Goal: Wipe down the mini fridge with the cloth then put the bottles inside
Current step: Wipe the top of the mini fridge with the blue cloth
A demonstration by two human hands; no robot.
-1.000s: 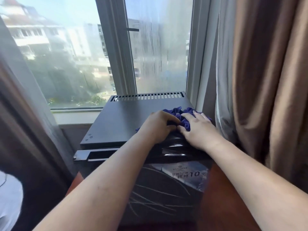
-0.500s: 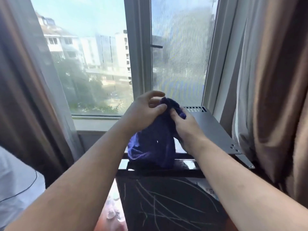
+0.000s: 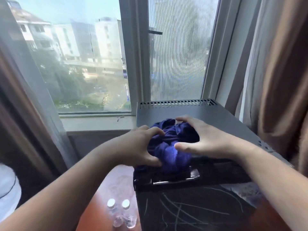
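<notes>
A black mini fridge (image 3: pixel 208 114) with a vented grey top stands under the window, its scratched door shut and facing me. A bunched purple cloth (image 3: pixel 170 147) lies on the front of the fridge top. My left hand (image 3: pixel 138 145) grips the cloth's left side, fingers and thumb curled around it. My right hand (image 3: pixel 205 139) cups the cloth's right side, thumb in front and fingers over the back. Two clear bottles with white caps (image 3: pixel 119 214) stand upright on the reddish surface left of the fridge.
Brown curtains (image 3: pixel 283 72) hang close on the right of the fridge, and more curtain (image 3: pixel 20 114) hangs on the left. The window sill (image 3: pixel 96 120) runs behind. A white object (image 3: pixel 6 189) sits at the far left edge.
The cloth was lifted and held up between both hands half a second ago; now it is back down on the fridge top, bunched between both hands. The view has also shifted left.
</notes>
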